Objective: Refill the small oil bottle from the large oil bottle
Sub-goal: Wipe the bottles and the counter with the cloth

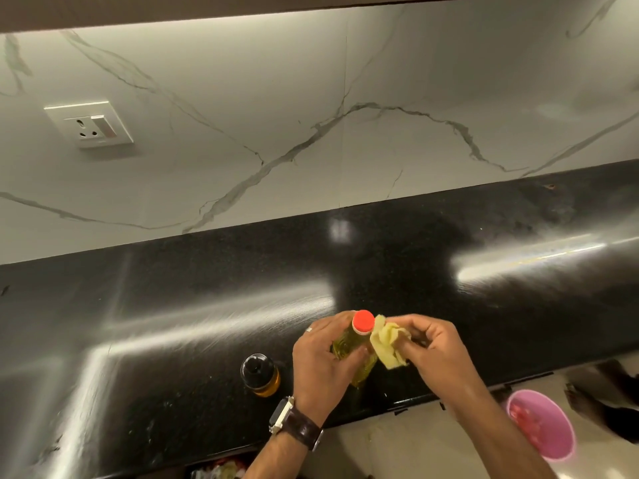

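The left hand wraps its curled fingers round the shoulder of the large oil bottle, which stands near the front edge of the black counter with its red cap on. The right hand pinches a crumpled yellow cloth between thumb and fingertips and holds it against the bottle just below the cap. A clear plastic bottle with this much yellow oil in it is likely fairly heavy, with walls that give under a squeeze, and any oil film would make it slick; the cloth at the neck suggests just that. A grip low on the body, with a second hand near the neck, seems safest for tipping. The small oil bottle stands on the counter just left of the left hand, apart from it, dark-topped, with amber oil low inside; it looks light and easy to knock over, so it would want steadying at its body. A pink bucket sits on the floor below to the right.
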The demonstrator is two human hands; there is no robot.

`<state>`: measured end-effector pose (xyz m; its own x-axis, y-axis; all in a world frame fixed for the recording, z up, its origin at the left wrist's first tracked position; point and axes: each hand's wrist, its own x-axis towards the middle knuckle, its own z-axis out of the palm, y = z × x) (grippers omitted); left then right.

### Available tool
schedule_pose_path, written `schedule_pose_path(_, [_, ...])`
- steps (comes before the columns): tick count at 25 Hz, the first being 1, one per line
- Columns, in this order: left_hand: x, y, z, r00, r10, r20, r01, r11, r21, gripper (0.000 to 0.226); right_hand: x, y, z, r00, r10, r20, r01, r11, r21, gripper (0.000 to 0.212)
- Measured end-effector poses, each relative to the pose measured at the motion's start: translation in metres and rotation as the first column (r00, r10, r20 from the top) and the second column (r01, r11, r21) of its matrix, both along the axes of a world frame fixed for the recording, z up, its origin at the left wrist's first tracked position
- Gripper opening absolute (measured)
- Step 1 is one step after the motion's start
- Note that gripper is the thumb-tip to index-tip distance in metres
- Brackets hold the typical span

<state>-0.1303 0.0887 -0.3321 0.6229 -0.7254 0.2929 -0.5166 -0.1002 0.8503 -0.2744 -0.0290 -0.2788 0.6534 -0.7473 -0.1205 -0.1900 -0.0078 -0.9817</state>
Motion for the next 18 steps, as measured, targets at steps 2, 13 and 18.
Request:
schedule_pose_path(2, [0.002,0.000,-0.002,1.000,-0.010,-0.003,0.010,1.000,0.010,0.046,0.012,-0.010,-0.005,0.993,-0.114,0.026,0.114,0.994,0.001,0.025])
schedule_pose_path(13, [0.005,0.000,-0.002,0.999,-0.044,0.030,0.044,0.999,-0.004,0.046,0.013,0.039,-0.013,0.980,-0.170,-0.102,0.111,0.897,-0.428,0.092])
schedule_pose_path(18, [0.012,0.003,0.000,0.995,-0.067,0.076,0.066,0.998,0.011,0.041,0.011,0.049,-0.005,0.978,-0.202,-0.045,0.138,0.801,-0.582,0.065])
